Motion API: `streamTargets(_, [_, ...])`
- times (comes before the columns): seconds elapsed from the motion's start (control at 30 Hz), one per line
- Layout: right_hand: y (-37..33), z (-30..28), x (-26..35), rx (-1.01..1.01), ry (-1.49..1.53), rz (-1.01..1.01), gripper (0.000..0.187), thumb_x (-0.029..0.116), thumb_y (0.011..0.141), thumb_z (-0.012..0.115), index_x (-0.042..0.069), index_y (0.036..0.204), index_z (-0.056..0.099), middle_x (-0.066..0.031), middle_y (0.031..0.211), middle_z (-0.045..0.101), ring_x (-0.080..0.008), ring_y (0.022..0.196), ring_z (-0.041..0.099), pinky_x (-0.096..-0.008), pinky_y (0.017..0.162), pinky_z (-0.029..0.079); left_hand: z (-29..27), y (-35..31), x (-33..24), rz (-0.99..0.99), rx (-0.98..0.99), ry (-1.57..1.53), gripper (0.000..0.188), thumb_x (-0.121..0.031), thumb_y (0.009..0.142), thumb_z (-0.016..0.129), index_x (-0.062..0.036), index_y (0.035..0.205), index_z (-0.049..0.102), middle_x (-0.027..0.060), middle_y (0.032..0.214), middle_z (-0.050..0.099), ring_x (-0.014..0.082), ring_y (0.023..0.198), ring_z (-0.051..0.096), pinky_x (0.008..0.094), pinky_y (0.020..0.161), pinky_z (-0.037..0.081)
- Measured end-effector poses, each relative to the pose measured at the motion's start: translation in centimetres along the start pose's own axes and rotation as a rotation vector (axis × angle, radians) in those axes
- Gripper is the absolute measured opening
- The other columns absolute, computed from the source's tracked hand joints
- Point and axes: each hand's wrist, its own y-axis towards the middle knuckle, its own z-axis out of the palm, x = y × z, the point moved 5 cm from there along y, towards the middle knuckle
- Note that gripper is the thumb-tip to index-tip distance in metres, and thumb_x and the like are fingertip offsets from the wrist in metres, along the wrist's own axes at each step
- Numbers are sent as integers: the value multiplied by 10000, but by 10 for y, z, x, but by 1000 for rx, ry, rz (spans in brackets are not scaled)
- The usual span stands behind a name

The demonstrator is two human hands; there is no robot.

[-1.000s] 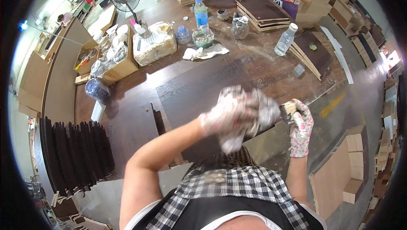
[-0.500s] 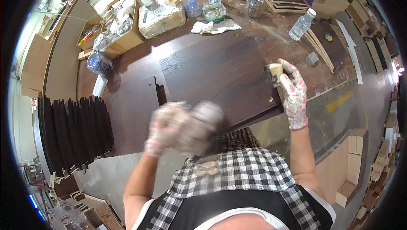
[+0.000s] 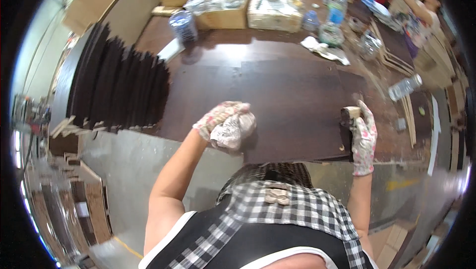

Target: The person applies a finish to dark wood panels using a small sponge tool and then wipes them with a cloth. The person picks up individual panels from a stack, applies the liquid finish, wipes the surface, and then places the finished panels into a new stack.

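My left hand (image 3: pixel 219 115), in a floral glove, is closed on a wadded whitish rag (image 3: pixel 232 133) over the front edge of a dark brown wood-grain panel (image 3: pixel 292 105). The panel lies flat on the table. At the panel's right end, my right hand (image 3: pixel 365 142), gloved alike, grips a small cream block with a dark-stained end (image 3: pixel 353 112) between thumb and fingers. Whether the block is a sponge or a brush I cannot tell. Its dark end is at the panel's right edge; actual contact is unclear.
Many dark boards (image 3: pixel 119 80) stand on edge at the left. Along the back are a cardboard box (image 3: pixel 223 20), a stained white block (image 3: pixel 275 11), a bottle (image 3: pixel 338 9) and a white cloth (image 3: pixel 325 51). A clear bottle (image 3: pixel 405 87) lies right. Another person (image 3: pixel 421 19) is at the far right.
The view has swung left, so the table's things sit farther right in the picture. My left hand and rag, blurred before, now show more sharply. My right hand still holds the block.
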Motion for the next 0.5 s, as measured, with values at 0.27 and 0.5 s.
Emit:
streamTargets(0.27, [22,73,34,133,-33,42,383,91,997,527,11,1368,574,-61,1253,619,-103,1043,606,-255,874,514,47,-157,12,31,-511,-40,442,-189,817,711,-94,1245,656,118,1278,650,306,1150,636,444,1091,437])
streamTargets(0.5, [15,89,44,161,66,-3,402,108,1000,537,-22,1381,548,-97,1280,627,-153,1120,622,-284,981,500,107,-186,70,-518,-715,-1453,255,-233,998,475,-121,795,580,13,680,553,190,678,566,351,709,474])
